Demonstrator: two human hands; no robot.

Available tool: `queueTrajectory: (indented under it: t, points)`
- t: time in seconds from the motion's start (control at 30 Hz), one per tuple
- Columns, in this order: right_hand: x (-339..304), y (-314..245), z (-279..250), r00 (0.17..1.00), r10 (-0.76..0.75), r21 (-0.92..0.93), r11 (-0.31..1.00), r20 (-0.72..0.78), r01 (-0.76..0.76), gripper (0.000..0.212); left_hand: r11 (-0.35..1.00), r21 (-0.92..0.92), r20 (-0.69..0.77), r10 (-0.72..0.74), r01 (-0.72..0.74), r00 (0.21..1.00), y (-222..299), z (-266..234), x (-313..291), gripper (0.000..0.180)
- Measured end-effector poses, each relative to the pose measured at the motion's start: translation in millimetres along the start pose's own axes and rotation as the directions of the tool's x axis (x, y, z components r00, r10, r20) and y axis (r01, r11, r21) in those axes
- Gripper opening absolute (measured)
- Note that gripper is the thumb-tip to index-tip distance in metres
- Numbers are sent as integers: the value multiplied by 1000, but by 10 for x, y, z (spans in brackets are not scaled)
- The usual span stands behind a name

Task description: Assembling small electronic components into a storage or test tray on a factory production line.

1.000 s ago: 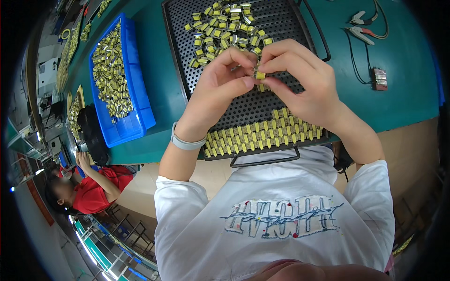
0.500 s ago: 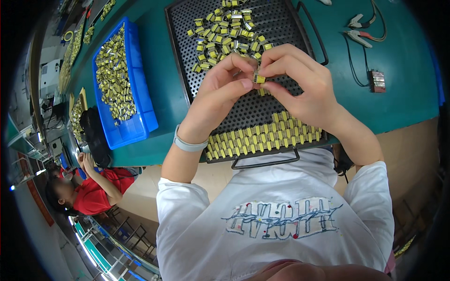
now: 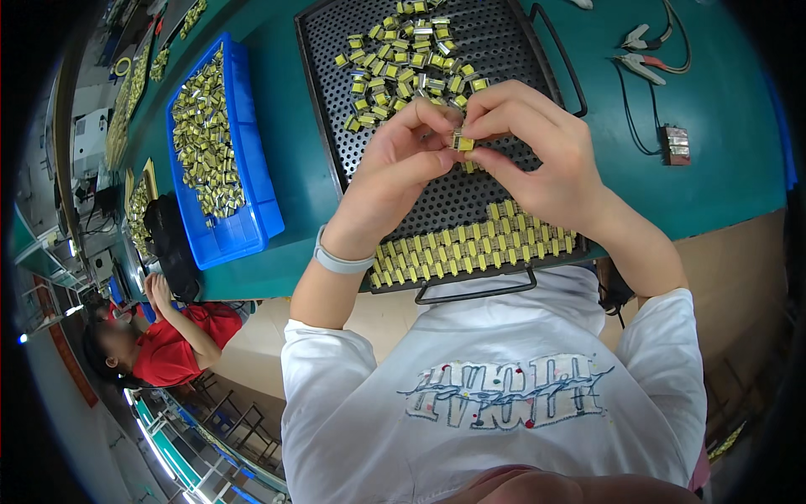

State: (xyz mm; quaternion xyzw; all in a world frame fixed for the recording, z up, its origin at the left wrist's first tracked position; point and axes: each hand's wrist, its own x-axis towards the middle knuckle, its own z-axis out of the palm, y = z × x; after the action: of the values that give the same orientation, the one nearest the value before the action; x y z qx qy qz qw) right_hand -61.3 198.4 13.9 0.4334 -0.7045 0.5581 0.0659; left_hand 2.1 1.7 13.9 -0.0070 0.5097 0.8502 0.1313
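Between my two hands, above the tray, is one small transformer with yellow tape and a metal core. My right hand pinches it between thumb and fingertips. My left hand is curled, its thumb and fingertips closed against the transformer's left side; the fingertips partly hide the contact. Under them lies a black perforated tray. Loose transformers are heaped in its far half. Along its near edge, yellow transformers stand packed in rows.
A blue bin full of similar transformers stands left on the green table. At the right lie clip leads wired to a small block. The tray has wire handles. A person in red sits at the far left.
The transformer has turned slightly in my fingers, and my left thumb has shifted a little. My hands stay in nearly the same place over the tray.
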Motion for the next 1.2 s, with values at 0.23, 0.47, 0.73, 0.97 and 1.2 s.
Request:
queueTrajectory:
  t: [0.23, 0.47, 0.73, 0.97, 1.2]
  points:
    - [14, 2, -19, 1000, -24, -13, 1000, 5, 24, 28, 992, -100, -36, -81, 77, 996, 81, 39, -21, 20]
    - [-1, 3, -4, 993, 108, 91, 990, -44, -104, 26, 758, 613, -89, 348, -224, 933, -16, 65, -25, 17]
    - [-11, 9, -10, 997, 74, 45, 996, -31, -72, 26, 580, 772, -42, 456, -261, 889, 28, 102, -10, 12]
    - [-29, 7, 7, 997, 74, 55, 996, -22, -73, 26, 237, 920, 128, 574, -314, 809, 67, 114, -3, 15]
    - [-24, 12, -4, 993, 115, 121, 986, -4, -114, 26, 225, 923, 135, 569, -312, 811, 74, 119, -5, 14]
